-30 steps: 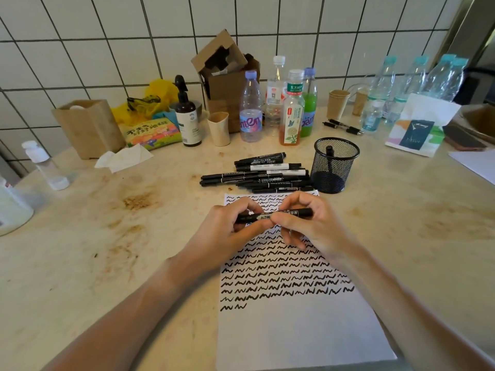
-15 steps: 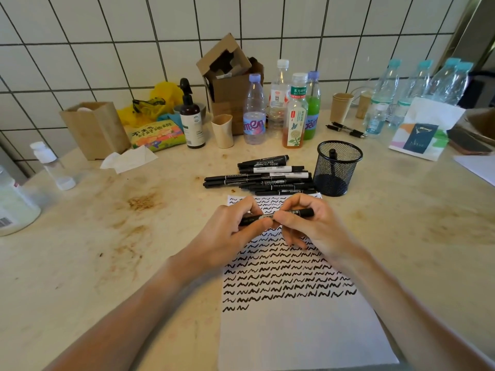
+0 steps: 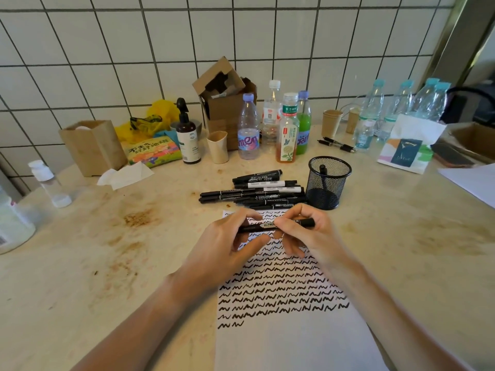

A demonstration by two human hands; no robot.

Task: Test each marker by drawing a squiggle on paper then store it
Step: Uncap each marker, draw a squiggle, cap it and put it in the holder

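- Black marker (image 3: 276, 225), centre of frame.
- White paper (image 3: 294, 341) with rows of black squiggles, lower centre.
- Black mesh cup (image 3: 329, 183), right of centre.
- White tiled wall (image 3: 107, 49) with dark grid lines, top.

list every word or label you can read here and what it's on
"men", start hidden: purple label of the clear plastic bottle
"東方树叶": green label of the amber tea bottle
"TISSUE", faint: white paper tissue pack with a dark square
"am", partial: blue label of the green drink bottle
Blurred, not readable: yellow snack bag, dark pump bottle, black marker gripped by left hand and right hand, pile of black markers.
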